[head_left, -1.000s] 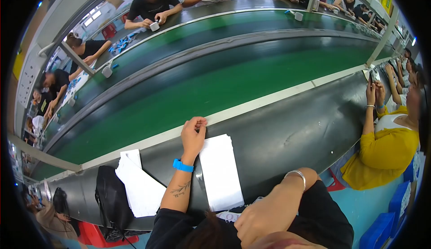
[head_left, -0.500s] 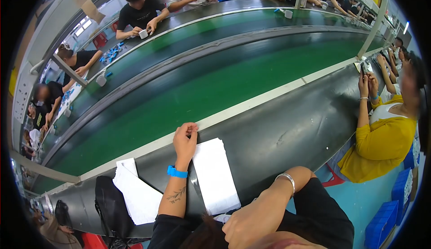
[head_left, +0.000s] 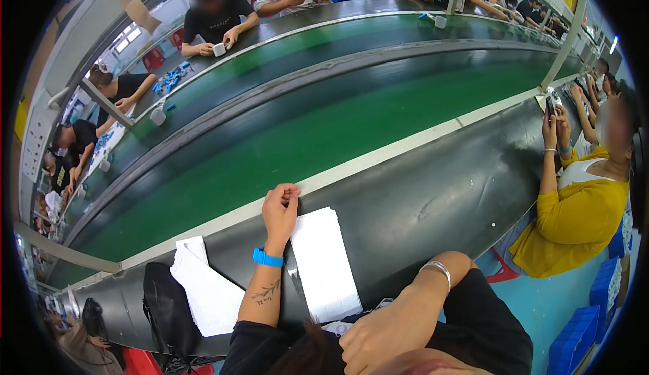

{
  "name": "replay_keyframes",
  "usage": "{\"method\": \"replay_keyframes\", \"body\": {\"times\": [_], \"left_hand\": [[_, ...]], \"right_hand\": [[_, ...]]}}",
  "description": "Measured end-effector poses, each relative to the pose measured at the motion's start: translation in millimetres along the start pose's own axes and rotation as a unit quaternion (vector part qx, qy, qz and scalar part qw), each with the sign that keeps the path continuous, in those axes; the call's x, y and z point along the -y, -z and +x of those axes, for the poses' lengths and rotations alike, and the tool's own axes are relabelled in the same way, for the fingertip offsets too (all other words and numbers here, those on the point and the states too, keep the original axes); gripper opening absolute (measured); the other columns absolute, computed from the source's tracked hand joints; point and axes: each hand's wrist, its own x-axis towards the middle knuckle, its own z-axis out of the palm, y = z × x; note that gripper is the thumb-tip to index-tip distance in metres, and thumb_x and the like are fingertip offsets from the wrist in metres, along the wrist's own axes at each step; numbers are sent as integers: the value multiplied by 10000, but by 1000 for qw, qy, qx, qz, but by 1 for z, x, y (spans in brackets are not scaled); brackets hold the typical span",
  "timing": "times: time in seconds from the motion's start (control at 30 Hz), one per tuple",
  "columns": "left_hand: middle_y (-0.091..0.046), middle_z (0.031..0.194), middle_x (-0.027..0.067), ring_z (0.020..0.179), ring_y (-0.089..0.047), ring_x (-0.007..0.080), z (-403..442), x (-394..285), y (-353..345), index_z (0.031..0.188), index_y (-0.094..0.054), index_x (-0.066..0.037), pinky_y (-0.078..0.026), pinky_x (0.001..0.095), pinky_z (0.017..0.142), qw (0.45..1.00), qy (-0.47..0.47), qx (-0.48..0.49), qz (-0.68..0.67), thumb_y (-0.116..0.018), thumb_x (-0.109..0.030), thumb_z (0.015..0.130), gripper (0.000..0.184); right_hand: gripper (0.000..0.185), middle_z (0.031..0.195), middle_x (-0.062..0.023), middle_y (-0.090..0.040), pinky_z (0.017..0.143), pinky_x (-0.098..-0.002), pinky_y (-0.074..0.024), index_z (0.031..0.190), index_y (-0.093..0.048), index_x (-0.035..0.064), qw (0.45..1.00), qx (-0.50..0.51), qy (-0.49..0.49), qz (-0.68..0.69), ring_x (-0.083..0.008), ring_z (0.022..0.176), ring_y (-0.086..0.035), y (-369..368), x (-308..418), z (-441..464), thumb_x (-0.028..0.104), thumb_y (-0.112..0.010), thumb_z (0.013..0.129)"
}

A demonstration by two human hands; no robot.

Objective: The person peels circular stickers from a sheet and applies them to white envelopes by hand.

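My left hand (head_left: pixel 280 211) rests at the near edge of the conveyor, its fingers loosely curled with nothing visible in them. A blue watch band (head_left: pixel 268 258) is on that wrist. Just below the hand, a stack of white paper (head_left: pixel 326 267) lies on the black bench top (head_left: pixel 419 199). My right hand (head_left: pixel 385 334) is bent into a fist close beneath my face, with a silver bracelet (head_left: pixel 441 271) on its wrist. Its fingertips are partly hidden, and no object shows in it. More white sheets (head_left: pixel 206 290) lie left of my left forearm, against a black bag (head_left: pixel 164 307).
The green conveyor belt (head_left: pixel 270 148) runs along the bench behind a pale rail (head_left: pixel 392 155). Across it, several people handle small white devices (head_left: pixel 219 49). At right, a person in a yellow cardigan (head_left: pixel 585 213) holds a phone (head_left: pixel 549 106). Blue crates (head_left: pixel 574 338) stand on the floor.
Both my hands keep nearly the same pose. The view has shifted very slightly. White devices on the far belt have moved a little to the right.
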Motion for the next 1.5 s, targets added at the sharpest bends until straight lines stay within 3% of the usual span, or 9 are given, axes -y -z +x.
{"method": "replay_keyframes", "body": {"times": [0.27,0.37,0.5,0.93,1.03,1.43,1.5], "left_hand": [[-685,854,65,792,-610,178,0,0,0,925,-649,-30,-495,295,731,1000,2,3,-3,-583,9,817,133],[-684,854,66,792,-611,177,0,0,0,926,-649,-30,-495,295,733,1000,10,3,-5,-585,7,817,132],[-683,855,68,789,-615,176,0,1,0,927,-650,-32,-497,295,734,1000,5,5,-1,-586,2,818,131],[-684,855,68,792,-613,176,0,0,0,928,-649,-30,-496,300,738,1000,6,3,-9,-584,4,815,135],[-670,873,56,778,-606,131,0,2,1,953,-640,-16,-481,253,727,1000,-12,12,11,-595,-24,864,100],[-672,874,57,778,-598,127,0,3,1,952,-642,-18,-471,249,725,1000,-7,12,4,-597,-25,861,102],[-684,860,61,782,-600,158,0,1,1,932,-646,-27,-482,279,727,1000,-1,8,5,-592,-9,834,114]], "right_hand": [[297,751,-189,-527,679,-419,-417,808,-500,-58,998,-4,54,-25,-363,704,-520,-3,1,-2,200,-647,795],[314,738,-186,-532,675,-419,-419,803,-502,-62,999,-40,-33,6,-367,691,-522,-6,2,3,216,-650,802],[318,714,-175,-535,674,-415,-418,773,-506,-56,997,-28,-22,69,-351,688,-523,5,6,6,230,-637,818],[288,644,-129,-474,649,-379,-355,683,-474,-11,1000,-13,3,23,-296,629,-482,-3,14,6,200,-619,816],[286,643,-128,-472,651,-379,-354,680,-475,-10,1000,-14,9,18,-294,630,-481,-7,14,3,198,-617,816],[277,639,-123,-463,657,-375,-349,669,-475,-4,1000,-15,20,8,-284,633,-478,-11,17,0,189,-613,812],[275,639,-122,-462,659,-375,-348,667,-475,-3,1000,-15,20,5,-283,634,-477,-12,16,1,187,-612,812]]}}
